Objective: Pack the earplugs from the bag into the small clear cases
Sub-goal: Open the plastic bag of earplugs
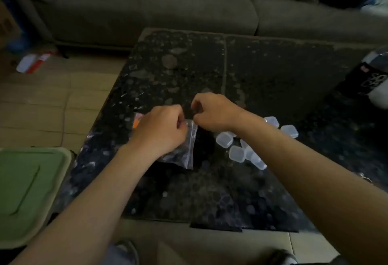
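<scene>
A small clear zip bag (188, 151) lies on the dark stone table (262, 71), its top edge pinched between both hands. My left hand (161, 130) grips the bag's mouth from the left and covers most of it. My right hand (214, 111) pinches the same top edge from the right. Orange earplugs (137, 122) show just past my left hand. Several small clear cases (237, 153) lie in a loose cluster to the right of the bag, under my right forearm.
A grey sofa (147, 8) stands behind the table. A green lidded bin (27, 191) sits at the lower left beside the table. A dark bag with white print (369, 77) rests at the table's right edge. Tiled floor (42, 96) lies to the left.
</scene>
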`<state>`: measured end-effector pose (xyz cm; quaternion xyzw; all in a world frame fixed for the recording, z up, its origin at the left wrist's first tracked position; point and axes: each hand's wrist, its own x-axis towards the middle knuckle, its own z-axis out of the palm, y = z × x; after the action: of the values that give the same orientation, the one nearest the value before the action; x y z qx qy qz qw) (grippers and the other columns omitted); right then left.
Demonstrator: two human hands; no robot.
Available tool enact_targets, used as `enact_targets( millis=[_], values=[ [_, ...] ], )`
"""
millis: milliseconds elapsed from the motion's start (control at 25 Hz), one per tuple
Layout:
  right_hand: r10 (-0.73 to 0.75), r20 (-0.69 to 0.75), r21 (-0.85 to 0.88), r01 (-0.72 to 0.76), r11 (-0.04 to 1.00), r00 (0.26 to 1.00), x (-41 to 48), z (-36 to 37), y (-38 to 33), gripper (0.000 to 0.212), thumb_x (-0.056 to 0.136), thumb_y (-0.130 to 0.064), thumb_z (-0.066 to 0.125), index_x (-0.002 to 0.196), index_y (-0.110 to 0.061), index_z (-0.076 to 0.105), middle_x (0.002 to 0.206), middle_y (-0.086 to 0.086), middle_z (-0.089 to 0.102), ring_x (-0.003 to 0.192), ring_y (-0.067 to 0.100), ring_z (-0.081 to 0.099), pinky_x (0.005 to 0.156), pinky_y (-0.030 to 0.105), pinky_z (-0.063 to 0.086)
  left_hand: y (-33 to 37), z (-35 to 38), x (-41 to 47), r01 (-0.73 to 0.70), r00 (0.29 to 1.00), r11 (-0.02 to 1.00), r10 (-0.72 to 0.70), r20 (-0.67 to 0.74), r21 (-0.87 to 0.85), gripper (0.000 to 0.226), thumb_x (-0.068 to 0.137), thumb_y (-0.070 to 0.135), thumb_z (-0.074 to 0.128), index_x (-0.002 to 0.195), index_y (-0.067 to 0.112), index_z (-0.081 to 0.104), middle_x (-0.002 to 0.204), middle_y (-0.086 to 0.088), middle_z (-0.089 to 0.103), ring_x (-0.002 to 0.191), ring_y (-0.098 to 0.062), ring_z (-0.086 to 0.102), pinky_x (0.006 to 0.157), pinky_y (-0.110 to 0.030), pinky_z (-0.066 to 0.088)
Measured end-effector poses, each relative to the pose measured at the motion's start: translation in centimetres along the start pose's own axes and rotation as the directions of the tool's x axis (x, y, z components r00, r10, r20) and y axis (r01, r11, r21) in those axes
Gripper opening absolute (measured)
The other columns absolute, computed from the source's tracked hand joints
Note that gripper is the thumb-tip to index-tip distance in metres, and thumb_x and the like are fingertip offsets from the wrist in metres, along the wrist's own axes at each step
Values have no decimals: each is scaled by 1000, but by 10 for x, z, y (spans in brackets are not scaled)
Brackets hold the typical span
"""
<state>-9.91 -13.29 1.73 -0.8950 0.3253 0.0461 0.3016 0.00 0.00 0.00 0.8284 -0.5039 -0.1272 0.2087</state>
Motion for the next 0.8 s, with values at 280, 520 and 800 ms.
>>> enact_targets(
  millis=[280,520,800],
  values=[
    [193,-5,258,-185,948,981,-21,35,4,15,93,-7,58,104,-5,67,86,15,72,66,21,65,43,26,47,11,22,-10,148,960,981,-173,219,126,20,97,36,60,81,24,59,83,0,61,73,-15,59,54,-29,36],
    [245,-2,547,-204,812,970,-29,45,10,19,97,-9,57,114,-16,58,96,18,70,72,23,62,51,29,48,8,32,-15,39,983,992,-59,171,117,17,91,44,67,99,30,62,87,6,63,82,-12,61,71,-34,53],
    [179,-17,574,-137,807,984,-27,47,10,20,95,-8,57,113,-19,59,95,13,70,67,17,63,45,27,45,-1,35,-15,98,988,993,-105,113,65,25,98,29,60,74,27,52,77,1,61,70,-12,60,56,-30,41]
  ],
)
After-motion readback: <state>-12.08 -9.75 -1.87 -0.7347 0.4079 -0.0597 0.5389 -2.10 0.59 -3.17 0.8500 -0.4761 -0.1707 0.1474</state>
